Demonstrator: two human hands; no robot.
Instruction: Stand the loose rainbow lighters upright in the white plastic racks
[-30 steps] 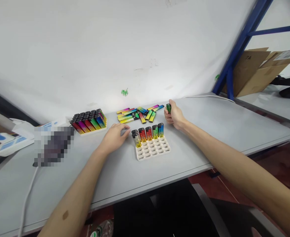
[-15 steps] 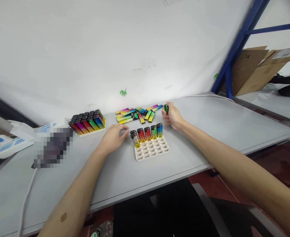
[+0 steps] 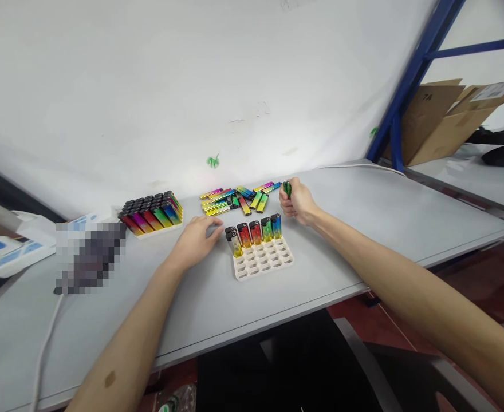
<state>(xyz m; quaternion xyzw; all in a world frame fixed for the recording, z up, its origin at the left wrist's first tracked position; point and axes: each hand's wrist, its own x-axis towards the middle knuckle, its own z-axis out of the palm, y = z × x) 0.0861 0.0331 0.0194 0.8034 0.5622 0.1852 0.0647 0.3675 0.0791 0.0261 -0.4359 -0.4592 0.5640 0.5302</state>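
My right hand (image 3: 298, 201) is closed around a green lighter (image 3: 287, 187), raised a little over the table behind the tray's right side. Most of that lighter is hidden by the fingers. My left hand (image 3: 197, 239) rests on the table, fingers apart and holding nothing, just left of a white slotted tray (image 3: 264, 263). Several lighters stand upright along the tray's back, among them a red lighter (image 3: 244, 236) and a blue lighter (image 3: 276, 226); its front slots hold none. Behind it lies a loose pile of colourful lighters (image 3: 217, 201).
A second tray packed with upright lighters (image 3: 153, 213) stands at the back left. A blurred dark object (image 3: 95, 254) with a white cable (image 3: 46, 349) lies further left. The white wall (image 3: 235, 86) bounds the table behind. Cardboard boxes (image 3: 441, 129) sit beyond a blue metal frame (image 3: 400, 109) at right.
Almost nothing differs. The whole view has shifted very slightly; both hands keep their places, and the right one still grips the green lighter.
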